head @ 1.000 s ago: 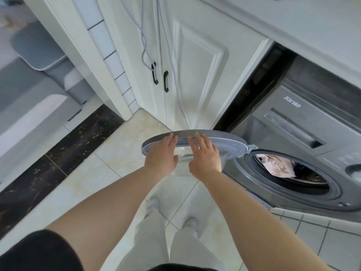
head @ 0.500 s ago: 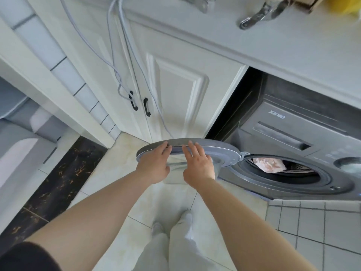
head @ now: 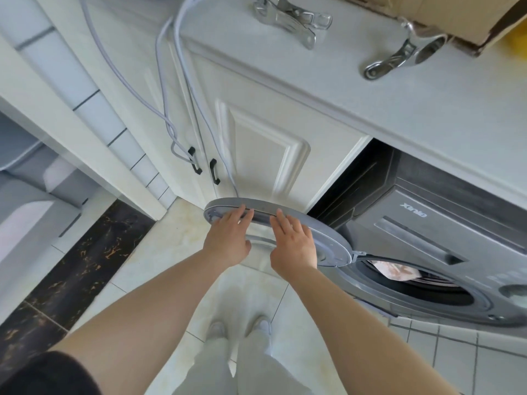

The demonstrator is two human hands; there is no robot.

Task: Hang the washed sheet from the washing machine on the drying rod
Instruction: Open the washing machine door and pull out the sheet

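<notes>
On the head camera I see the round door [head: 332, 245] of the washer [head: 427, 232] swung open. My left hand [head: 228, 240] rests on its top edge with fingers straight. My right hand [head: 293, 246] lies flat just beside it, fingers also straight, gripping nothing. The sheet [head: 396, 271] is a pale bundle inside the washer, right of the door. Metal clips [head: 293, 18] lie on the counter [head: 370, 89] above.
</notes>
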